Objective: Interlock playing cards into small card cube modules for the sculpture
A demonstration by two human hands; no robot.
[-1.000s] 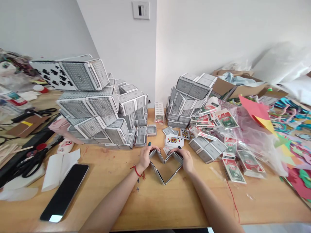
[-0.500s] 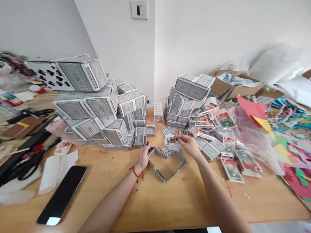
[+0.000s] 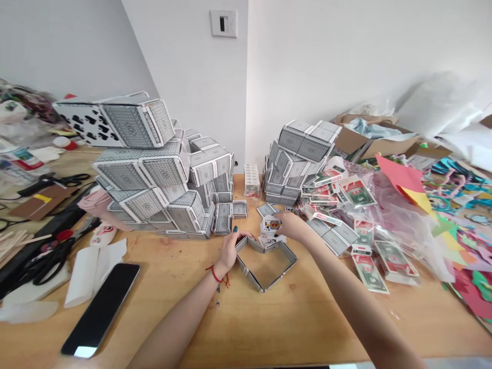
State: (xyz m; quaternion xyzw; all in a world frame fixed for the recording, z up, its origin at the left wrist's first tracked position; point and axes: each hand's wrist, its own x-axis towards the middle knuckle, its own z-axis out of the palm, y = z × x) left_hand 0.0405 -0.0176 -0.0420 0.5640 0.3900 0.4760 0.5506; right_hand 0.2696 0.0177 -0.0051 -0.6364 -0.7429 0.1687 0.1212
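A heart-shaped ring made of folded playing cards (image 3: 265,264) lies on the wooden table (image 3: 277,323). My left hand (image 3: 229,252) is closed on the ring's upper left lobe, fingers curled over its edge. My right hand (image 3: 291,226) reaches forward past the ring and rests on a small stack of face-up playing cards (image 3: 271,225) just behind it. The fingers pinch at the stack's top card.
A tall pile of card-built blocks (image 3: 154,169) stands at the left back, a smaller pile (image 3: 298,154) at the right back. Card packs (image 3: 369,256) and plastic wrap lie right. A black phone (image 3: 100,310), white paper (image 3: 94,269) and scissors (image 3: 46,261) lie left.
My right hand has let go of the ring's right lobe and moved forward to the face-up card stack. My left hand has stayed on the ring.
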